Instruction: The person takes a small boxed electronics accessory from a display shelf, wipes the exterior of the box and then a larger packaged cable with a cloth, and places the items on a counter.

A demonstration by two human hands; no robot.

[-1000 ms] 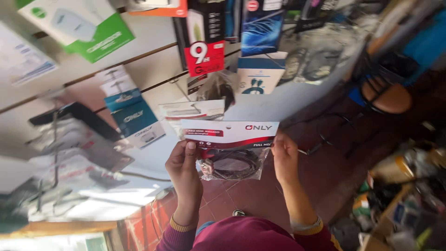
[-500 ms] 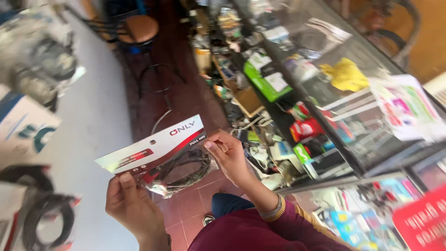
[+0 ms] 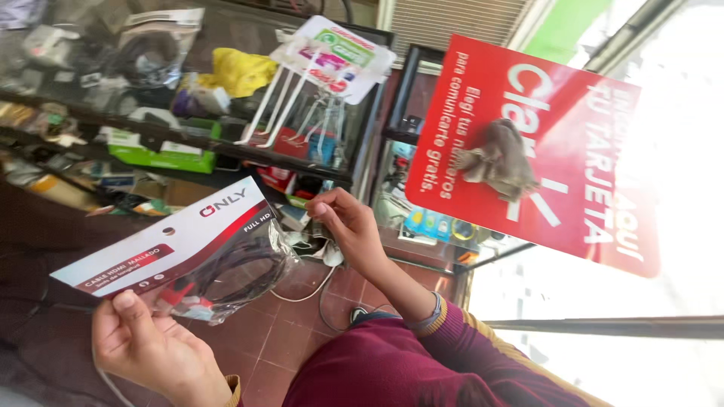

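My left hand [image 3: 147, 350] grips the lower edge of a clear plastic bag [image 3: 226, 275] that holds a coiled black cable and has a white and red card header [image 3: 162, 245]. The bag is tilted, with its header pointing up and to the left. Just past the bag's upper right corner is my right hand [image 3: 347, 230], clear of the bag. Its fingers are curled in against the thumb with nothing visible between them. Both wrists show maroon sleeves with yellow cuffs.
A glass display case [image 3: 226, 151] with shelves of small boxed goods runs behind the bag. A white wire rack [image 3: 302, 113] stands on it. A red sign [image 3: 543, 151] with a grey cloth [image 3: 498, 158] on it is at right. The red-brown tiled floor [image 3: 302, 324] carries a loose white cable [image 3: 317, 286].
The view has swung round from the counter to the display case and red sign. My right hand has let go of the bag, which my left hand now holds alone.
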